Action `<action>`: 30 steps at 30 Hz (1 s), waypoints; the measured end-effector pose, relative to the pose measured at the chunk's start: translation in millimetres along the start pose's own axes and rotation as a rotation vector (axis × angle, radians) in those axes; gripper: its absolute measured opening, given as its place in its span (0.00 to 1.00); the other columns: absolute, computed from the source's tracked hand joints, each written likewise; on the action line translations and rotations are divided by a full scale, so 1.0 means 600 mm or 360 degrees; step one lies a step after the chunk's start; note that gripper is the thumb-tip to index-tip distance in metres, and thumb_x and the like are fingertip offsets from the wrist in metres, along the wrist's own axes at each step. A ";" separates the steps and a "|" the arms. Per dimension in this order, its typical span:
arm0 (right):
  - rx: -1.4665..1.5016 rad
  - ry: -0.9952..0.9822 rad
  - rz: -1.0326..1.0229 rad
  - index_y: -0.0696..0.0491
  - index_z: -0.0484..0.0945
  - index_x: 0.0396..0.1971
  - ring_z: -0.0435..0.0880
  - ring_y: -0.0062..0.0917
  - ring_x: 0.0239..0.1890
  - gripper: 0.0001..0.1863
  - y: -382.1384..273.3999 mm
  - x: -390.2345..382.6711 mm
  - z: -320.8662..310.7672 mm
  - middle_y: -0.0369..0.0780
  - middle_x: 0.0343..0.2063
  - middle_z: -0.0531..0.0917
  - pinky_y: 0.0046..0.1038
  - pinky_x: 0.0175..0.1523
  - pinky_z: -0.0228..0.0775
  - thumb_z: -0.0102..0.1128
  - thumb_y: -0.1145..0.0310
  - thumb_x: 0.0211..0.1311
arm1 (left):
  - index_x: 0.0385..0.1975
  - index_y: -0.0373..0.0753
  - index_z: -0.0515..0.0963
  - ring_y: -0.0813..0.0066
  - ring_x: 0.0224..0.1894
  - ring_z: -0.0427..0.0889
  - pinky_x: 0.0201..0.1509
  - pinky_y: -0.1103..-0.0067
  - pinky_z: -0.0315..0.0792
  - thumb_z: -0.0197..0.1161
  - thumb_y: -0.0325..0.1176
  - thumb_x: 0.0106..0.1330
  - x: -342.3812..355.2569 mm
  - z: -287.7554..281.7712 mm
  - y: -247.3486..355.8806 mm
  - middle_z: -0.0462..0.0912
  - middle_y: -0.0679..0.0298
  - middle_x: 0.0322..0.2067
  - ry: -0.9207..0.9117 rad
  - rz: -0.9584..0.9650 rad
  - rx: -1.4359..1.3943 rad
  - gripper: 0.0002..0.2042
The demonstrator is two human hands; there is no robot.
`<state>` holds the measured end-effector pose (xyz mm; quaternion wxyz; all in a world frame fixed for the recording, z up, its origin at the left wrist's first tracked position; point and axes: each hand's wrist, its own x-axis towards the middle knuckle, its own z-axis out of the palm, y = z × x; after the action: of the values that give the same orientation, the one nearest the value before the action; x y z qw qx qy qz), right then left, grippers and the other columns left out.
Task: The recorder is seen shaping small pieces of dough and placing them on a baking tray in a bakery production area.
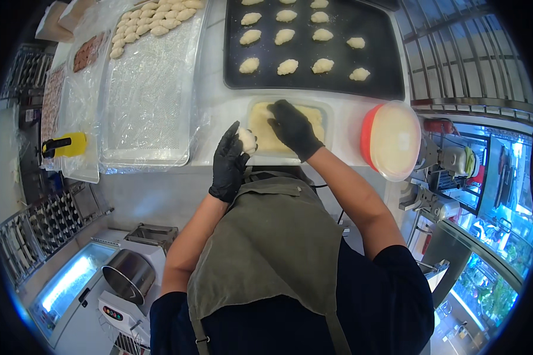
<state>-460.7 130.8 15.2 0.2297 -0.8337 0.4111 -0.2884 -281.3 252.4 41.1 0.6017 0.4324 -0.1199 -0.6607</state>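
My left hand [229,163], in a black glove, is closed around a pale piece of dough [247,141] near the table's front edge. My right hand [293,128], also gloved in black, is over a shallow clear container [327,112] of fine yellow crumbs [263,121]. Its fingers are bent and drawn together at the crumbs; whatever they hold is hidden. Just beyond lies a dark baking tray [373,59], with rows of shaped dough pieces [288,67] that have a rough coating.
On the left, a plastic-covered perforated tray [148,106] carries many smooth dough pieces [154,19] at its far end. Brown blocks [89,53] and a yellow-and-black tool [65,145] lie farther left. A red tub with a translucent lid [397,140] stands at right.
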 end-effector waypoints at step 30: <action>0.0130 -0.0661 0.0307 0.52 0.77 0.52 0.83 0.37 0.40 0.24 0.014 -0.040 -0.010 0.41 0.42 0.81 0.33 0.46 0.75 0.68 0.64 0.55 | 0.69 0.40 0.64 0.69 0.50 0.82 0.53 0.80 0.76 0.58 0.28 0.71 0.005 -0.011 -0.004 0.79 0.57 0.54 0.0063 -0.0006 0.0165 0.26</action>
<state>-481.2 145.0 7.6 0.3695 -0.8220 0.4209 -0.1036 -278.0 252.5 34.4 0.5795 0.4761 -0.1413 -0.6462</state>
